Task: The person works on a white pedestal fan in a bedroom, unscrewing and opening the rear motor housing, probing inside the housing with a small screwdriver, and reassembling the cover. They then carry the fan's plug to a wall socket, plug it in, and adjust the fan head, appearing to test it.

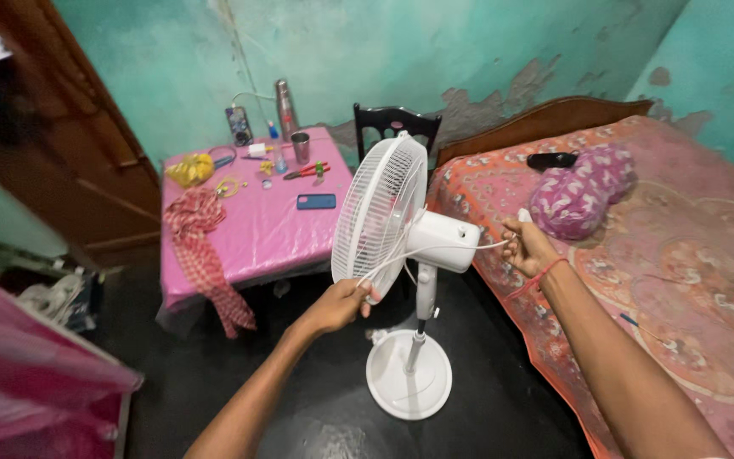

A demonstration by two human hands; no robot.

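White fan [388,225] stands upright on the dark floor, between the two hands. The left hand [339,304] is closed on the white cord [435,252] by the fan's grille. The right hand [527,248] pinches the cord's far end tight. The cord is not yet plugged in.

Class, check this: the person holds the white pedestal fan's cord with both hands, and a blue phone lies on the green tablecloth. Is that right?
Not quite. The head view shows the tablecloth is pink, not green. The rest stands: both hands, left and right, hold the fan's white cord, and the blue phone lies there.
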